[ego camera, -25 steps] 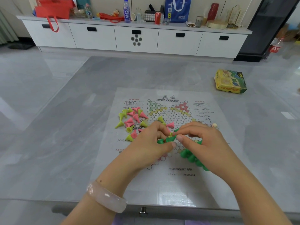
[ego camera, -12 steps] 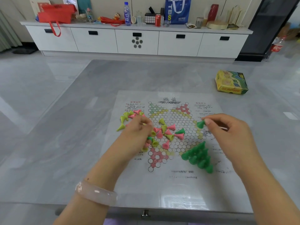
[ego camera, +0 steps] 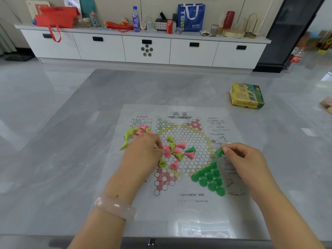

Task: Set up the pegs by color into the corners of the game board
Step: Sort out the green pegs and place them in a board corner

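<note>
A printed paper game board [ego camera: 181, 211] lies flat on the grey table. Several dark green pegs [ego camera: 210, 177] stand in a triangle in the board's near right corner. My right hand [ego camera: 240, 159] pinches one dark green peg [ego camera: 219, 152] just above that triangle's tip. Loose pink and yellow-green pegs [ego camera: 175, 151] lie scattered over the board's middle, with one more dark green peg [ego camera: 190, 150] among them. Another heap of pink and yellow-green pegs [ego camera: 133, 133] lies at the board's left edge. My left hand [ego camera: 143, 155] rests curled over the scattered pegs; its fingertips are hidden.
A yellow and green box [ego camera: 247, 95] lies on the table at the far right. A white cabinet [ego camera: 147, 47] loaded with bags, bottles and cans stands behind the table. The table's front edge [ego camera: 152, 241] runs just under my forearms.
My hands have parted from the board's middle. The right hand carried a dark green peg rightward, then down toward the green triangle. The left hand moved left onto the loose pegs.
</note>
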Tool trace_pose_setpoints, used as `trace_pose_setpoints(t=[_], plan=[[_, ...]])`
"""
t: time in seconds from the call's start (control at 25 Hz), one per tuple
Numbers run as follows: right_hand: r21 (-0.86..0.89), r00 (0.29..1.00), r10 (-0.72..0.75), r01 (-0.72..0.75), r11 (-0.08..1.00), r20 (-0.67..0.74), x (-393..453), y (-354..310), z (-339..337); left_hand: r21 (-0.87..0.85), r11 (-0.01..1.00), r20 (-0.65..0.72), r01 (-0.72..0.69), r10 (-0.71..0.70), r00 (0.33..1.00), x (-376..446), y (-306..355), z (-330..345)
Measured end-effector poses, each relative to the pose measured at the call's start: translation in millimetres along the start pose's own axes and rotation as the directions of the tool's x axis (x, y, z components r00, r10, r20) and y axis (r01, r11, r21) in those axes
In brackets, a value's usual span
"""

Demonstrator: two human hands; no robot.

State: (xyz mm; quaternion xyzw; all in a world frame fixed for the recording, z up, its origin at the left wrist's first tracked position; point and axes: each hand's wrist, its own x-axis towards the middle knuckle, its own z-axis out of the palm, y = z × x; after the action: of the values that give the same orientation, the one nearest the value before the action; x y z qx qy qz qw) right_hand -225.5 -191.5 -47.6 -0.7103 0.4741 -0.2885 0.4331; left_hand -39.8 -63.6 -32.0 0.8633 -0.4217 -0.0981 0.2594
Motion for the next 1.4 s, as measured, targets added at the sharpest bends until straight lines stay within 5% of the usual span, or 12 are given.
trace_pose_setpoints(t=[0.44, 0.68, 1.0, 1.4], plan=[[0.028, 0.997, 0.013, -0.015, 1.0, 0.072, 0.7, 5.7, -5.7, 0.172, 0.985, 0.133, 0.013, -0.036, 0.99, -4.2, -4.3, -1.8], [0.027, 0.996, 0.016, -0.018, 0.999, 0.092, 1.2, 5.2, -6.3, 0.271, 0.961, 0.09, 0.063, -0.091, 0.992, -0.4, -3.7, 7.8], [-0.052, 0.99, -0.008, 0.015, 0.999, 0.142, 1.2, 2.5, -1.7, 0.072, 0.996, -0.031, 0.052, -0.05, 0.998, -3.4, -5.2, 1.5], [-0.15, 0.993, -0.001, 0.019, 0.988, 0.116, 1.5, -1.2, 6.4, 0.066, 0.997, -0.005, 0.051, -0.051, 0.999, -3.5, -10.5, 0.9]])
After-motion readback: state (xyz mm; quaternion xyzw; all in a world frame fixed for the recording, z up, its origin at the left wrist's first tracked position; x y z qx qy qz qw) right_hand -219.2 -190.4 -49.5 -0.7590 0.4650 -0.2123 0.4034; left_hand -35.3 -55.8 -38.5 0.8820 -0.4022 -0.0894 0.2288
